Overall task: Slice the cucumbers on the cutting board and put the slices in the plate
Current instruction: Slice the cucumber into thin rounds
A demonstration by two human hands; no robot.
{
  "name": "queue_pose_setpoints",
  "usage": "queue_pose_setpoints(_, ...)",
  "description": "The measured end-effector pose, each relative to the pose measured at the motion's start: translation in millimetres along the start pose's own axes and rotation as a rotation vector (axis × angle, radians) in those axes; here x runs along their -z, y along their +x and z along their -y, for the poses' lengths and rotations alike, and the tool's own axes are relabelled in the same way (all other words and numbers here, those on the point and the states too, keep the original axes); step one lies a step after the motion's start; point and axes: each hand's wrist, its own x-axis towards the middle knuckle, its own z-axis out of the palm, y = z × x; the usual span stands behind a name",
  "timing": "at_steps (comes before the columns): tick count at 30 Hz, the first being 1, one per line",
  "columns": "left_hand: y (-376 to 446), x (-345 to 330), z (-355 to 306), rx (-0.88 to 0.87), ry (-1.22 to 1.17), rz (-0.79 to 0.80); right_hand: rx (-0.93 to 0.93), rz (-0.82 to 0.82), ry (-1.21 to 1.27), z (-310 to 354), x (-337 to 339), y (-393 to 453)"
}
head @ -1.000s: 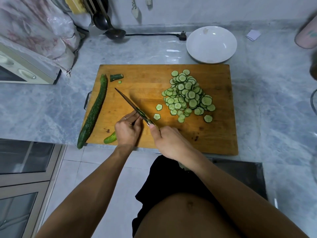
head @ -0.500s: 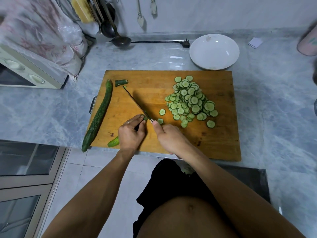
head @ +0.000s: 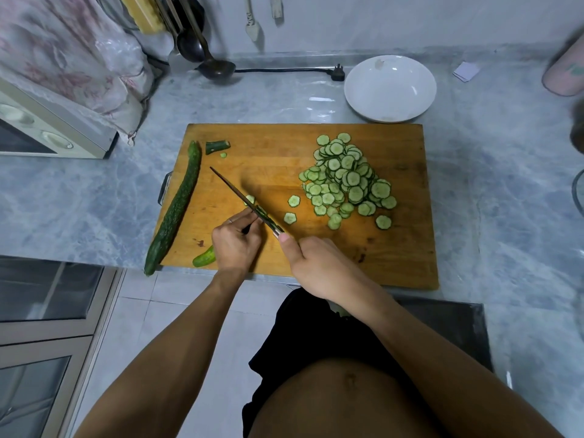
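A knife (head: 243, 199) is gripped by the right hand (head: 319, 267), its blade angled across the cutting board (head: 271, 153). A cucumber (head: 204, 257) is held down under the curled fingers of the left hand (head: 235, 245). A heap of slices (head: 346, 178) lies on the board's right half; a whole cucumber (head: 177, 207) lies along its left edge. The white plate (head: 390, 88) sits on the bench (head: 79, 203) beyond.
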Motion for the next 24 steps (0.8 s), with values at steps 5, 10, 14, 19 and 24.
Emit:
queue_pose_setpoints(5,-0.6,-1.5,-0.7,-0.002,0.015,-0.008,-0.007,0.0,0.0,1.9,-1.6,2.1)
queue_pose_setpoints(10,1.3,-1.2,2.7,-0.029,0.05,-0.001,-0.032,0.01,0.006,-1.3,-4.7,9.1)
queue_pose_setpoints(14,1.7,-0.7,7.3,-0.045,0.053,0.011,-0.049,0.02,0.017,-5.9,-8.4,10.0)
queue_pose_setpoints(19,1.3,-0.8,0.2,0.024,0.044,-0.012,-0.035,0.028,0.012,-8.1,-0.9,13.3)
queue_pose_setpoints(24,-8.8,8.8,1.1,0.108,0.037,-0.042,0.02,0.047,0.007,0.0,6.1,8.2)
